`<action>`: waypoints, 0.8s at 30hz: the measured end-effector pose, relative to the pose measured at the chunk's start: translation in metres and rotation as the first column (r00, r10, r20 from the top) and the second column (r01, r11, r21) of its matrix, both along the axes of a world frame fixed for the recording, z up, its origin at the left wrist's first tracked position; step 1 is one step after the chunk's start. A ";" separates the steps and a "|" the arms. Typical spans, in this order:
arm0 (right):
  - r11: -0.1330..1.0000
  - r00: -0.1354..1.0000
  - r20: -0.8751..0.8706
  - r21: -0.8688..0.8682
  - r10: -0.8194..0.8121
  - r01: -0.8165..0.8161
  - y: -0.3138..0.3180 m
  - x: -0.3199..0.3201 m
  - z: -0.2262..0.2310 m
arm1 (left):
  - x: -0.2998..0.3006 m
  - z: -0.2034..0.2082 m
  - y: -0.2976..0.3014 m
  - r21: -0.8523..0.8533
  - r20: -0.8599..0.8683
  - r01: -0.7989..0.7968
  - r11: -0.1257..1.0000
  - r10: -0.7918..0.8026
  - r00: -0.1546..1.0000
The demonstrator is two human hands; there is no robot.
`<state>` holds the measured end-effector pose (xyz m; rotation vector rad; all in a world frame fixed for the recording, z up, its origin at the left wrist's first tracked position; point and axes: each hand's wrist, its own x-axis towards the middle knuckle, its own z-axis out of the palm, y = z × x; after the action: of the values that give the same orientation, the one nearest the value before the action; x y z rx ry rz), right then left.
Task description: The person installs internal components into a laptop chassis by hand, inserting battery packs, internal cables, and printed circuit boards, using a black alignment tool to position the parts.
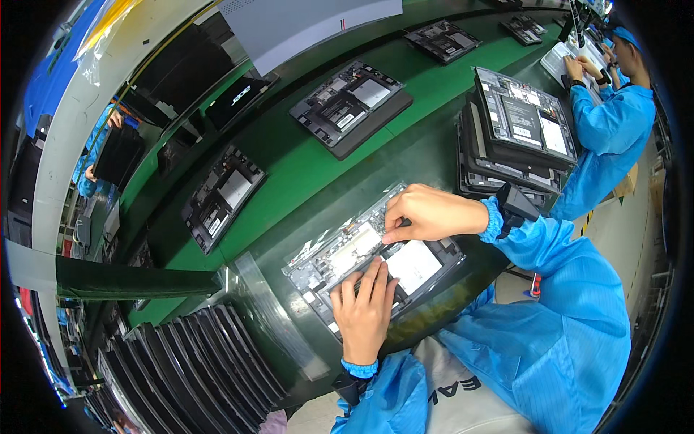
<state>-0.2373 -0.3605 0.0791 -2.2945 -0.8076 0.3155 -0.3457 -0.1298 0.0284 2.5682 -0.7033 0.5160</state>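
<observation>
An opened laptop base (318, 269) lies on the dark green bench in front of me, its inside parts facing up. A bright silver-white panel (413, 267) fills its near right part. My left hand (365, 307) rests on the laptop's middle with its fingers stretched out, next to a dark block that they partly cover. My right hand (426, 213) reaches in from the right over the circuit board, thumb and forefinger pinched together close to the left fingertips. Whatever sits between those fingertips is hidden. Both wrists carry blue cuffs and black bands.
A stack of opened laptop bases (524, 119) stands at the right. More bases, such as one laptop base (347, 101), lie along the green conveyor (289, 170). Several dark panels (195, 362) stand upright at lower left, near clear plastic film (271, 311). A co-worker (614, 130) works at far right.
</observation>
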 end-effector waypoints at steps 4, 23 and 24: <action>0.999 0.999 -0.023 0.046 -0.022 0.023 0.000 0.003 -0.010 | 0.001 -0.001 0.000 -0.007 -0.010 -0.002 1.000 0.002 1.000; 0.996 0.966 0.252 -0.054 -0.054 0.070 0.011 -0.014 0.000 | 0.001 -0.004 0.001 -0.045 0.000 0.000 0.999 0.000 1.000; 0.996 0.979 0.196 -0.069 -0.049 0.063 0.018 -0.016 0.002 | 0.001 -0.003 0.002 -0.044 -0.002 0.007 0.999 -0.007 1.000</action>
<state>-0.2534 -0.3429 0.0807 -2.4412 -0.8373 0.0989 -0.3446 -0.1280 0.0251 2.5241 -0.6920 0.5204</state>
